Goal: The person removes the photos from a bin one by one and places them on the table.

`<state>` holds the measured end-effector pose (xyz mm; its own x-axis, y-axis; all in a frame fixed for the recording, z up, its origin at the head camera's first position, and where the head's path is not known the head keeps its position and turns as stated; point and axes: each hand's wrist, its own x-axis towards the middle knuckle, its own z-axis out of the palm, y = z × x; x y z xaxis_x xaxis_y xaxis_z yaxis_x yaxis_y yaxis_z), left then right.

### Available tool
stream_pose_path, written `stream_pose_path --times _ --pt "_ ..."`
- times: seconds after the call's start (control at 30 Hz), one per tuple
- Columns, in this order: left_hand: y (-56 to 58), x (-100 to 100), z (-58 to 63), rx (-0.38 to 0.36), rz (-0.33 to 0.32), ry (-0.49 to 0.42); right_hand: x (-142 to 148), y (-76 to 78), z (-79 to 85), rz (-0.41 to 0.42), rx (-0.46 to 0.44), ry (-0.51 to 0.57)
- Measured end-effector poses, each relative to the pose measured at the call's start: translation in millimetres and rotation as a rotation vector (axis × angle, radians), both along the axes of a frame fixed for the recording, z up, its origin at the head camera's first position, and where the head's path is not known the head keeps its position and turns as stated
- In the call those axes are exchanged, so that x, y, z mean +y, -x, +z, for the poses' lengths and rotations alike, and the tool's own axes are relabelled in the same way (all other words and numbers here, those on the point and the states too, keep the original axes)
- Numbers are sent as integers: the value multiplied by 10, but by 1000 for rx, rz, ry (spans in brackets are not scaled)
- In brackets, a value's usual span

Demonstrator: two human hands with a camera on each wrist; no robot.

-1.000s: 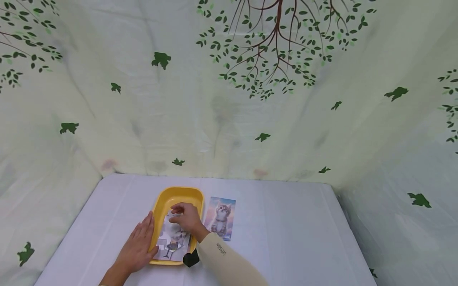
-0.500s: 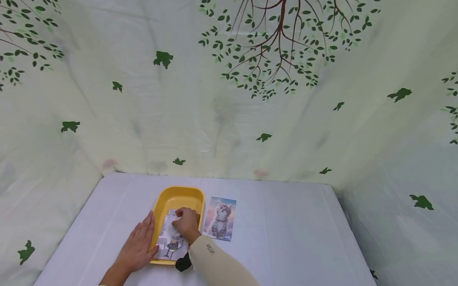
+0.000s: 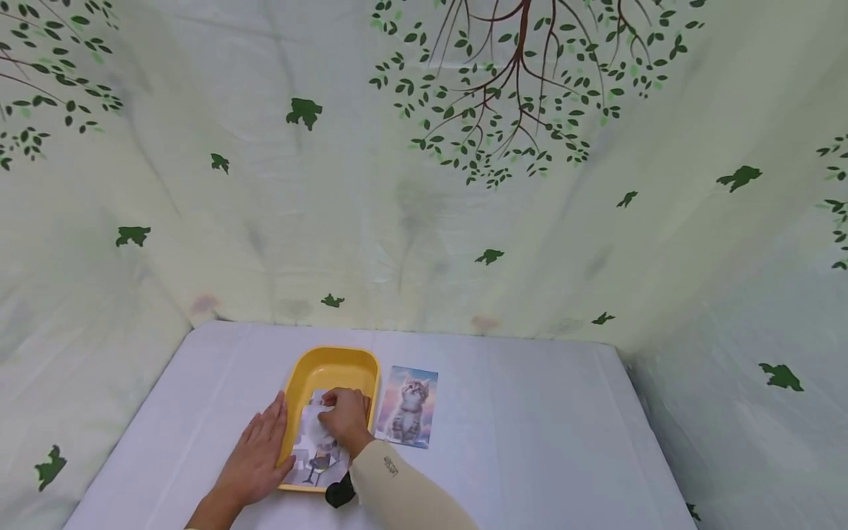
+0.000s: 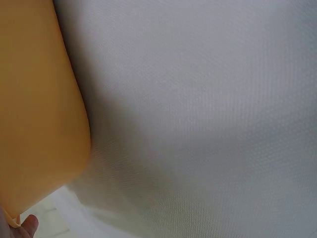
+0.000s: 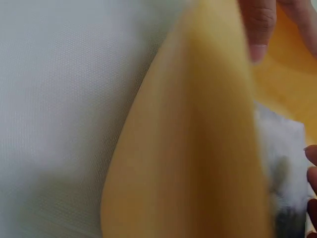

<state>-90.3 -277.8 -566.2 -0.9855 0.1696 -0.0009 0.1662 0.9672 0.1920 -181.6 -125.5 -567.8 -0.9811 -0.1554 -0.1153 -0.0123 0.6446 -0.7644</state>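
A yellow tray (image 3: 331, 358) stands left of centre in the head view. Inside it lies a pale printed picture (image 3: 311, 442), with grey-white and purple shapes. The left hand (image 3: 255, 453) has its fingers straight along the tray's left side, thumb at the near rim. Reaching in from the right, the right hand (image 3: 347, 419) bends its thumb and index finger over the picture's upper part and hides some of it. I cannot tell whether those fingers grip a piece. Fingers (image 5: 257, 29) show inside the tray in the right wrist view, close to the picture (image 5: 287, 168).
A kitten picture card (image 3: 411, 408) lies flat just right of the tray. A white cloth covers the table (image 3: 530, 427). Behind and beside it hang pale curtains (image 3: 397, 221) with printed leaves. A black round object (image 3: 340, 492) sits at the right sleeve's underside.
The right hand has moved slightly toward the near side of the tray, its forearm shifting left, then stayed put. The left hand keeps its place.
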Motion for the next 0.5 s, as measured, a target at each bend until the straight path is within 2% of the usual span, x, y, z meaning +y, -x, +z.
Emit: stream_pose_path --times 0.07,0.3,0.5 --pt "8 3 6 -2 4 8 -9 4 -1 8 10 8" --pt "22 18 21 -12 5 -1 -13 -8 43 36 -65 128" --pt "11 22 16 -7 -7 -14 46 -12 134 114 -17 100"
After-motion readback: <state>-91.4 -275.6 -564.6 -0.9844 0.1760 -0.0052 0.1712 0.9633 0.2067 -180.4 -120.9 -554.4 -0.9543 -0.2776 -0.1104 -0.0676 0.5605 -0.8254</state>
